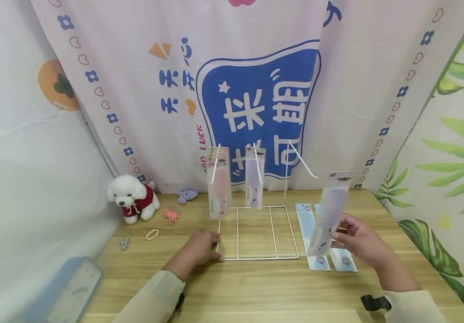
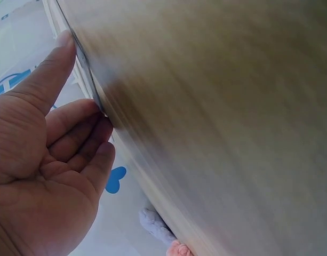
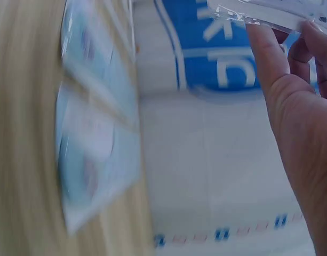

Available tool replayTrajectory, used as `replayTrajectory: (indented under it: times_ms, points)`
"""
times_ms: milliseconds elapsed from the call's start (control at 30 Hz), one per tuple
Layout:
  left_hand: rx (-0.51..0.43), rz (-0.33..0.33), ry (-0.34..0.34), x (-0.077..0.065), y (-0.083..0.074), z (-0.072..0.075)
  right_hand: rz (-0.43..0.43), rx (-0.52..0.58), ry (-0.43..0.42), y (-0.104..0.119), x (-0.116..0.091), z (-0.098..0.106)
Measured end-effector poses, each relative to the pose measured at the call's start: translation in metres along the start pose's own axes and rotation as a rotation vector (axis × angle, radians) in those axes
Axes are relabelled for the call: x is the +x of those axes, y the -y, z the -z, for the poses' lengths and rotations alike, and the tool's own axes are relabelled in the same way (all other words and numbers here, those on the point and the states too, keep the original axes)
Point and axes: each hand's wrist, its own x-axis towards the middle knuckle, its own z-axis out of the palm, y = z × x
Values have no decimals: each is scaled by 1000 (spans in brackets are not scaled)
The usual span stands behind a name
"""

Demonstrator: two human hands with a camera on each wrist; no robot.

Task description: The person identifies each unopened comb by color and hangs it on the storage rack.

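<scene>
Table [image 1: 256,291], woodgrained, fronts printed curtains [image 1: 357,80]; right fingers [image 1: 350,220] pinch a packaged comb [image 1: 332,202], left fingers [image 2: 72,117] hold a rack [image 1: 256,259].

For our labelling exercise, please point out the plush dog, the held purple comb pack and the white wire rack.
Plush dog [image 1: 145,200]: head view, on its red top.
Held purple comb pack [image 1: 330,212]: head view, middle of its face.
White wire rack [image 1: 256,259]: head view, near wire of its base.

The left arm [image 1: 151,296] reaches in from the near left, the left hand [image 1: 201,246] low, thumb [image 2: 48,77] stretched apart from bent fingers [image 2: 72,116]. The right arm [image 1: 407,298] slants from the near right toward the far left, the right hand [image 1: 358,237] higher (thumb and fingers pinching).
</scene>
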Motion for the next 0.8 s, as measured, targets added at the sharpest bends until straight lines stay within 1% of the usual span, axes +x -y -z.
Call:
replayTrajectory:
  times_ms: [100,167,300,433,600,800]
  points:
    - [-1,4,5,0,0,1,-5,-69,8,3,13,-20]
    - [-1,7,6,0,0,1,-20,-94,20,5,23,-33]
    - [-7,12,5,0,0,0,-81,-134,42,4,41,-59]
    - [-1,-3,2,1,2,-2,-144,-178,48,2,54,-79]
    - [-23,-12,-2,1,2,-3,-170,-191,48,-4,61,-94]
    - [-18,-19,-6,1,3,-3,-193,-203,37,-6,65,-101]
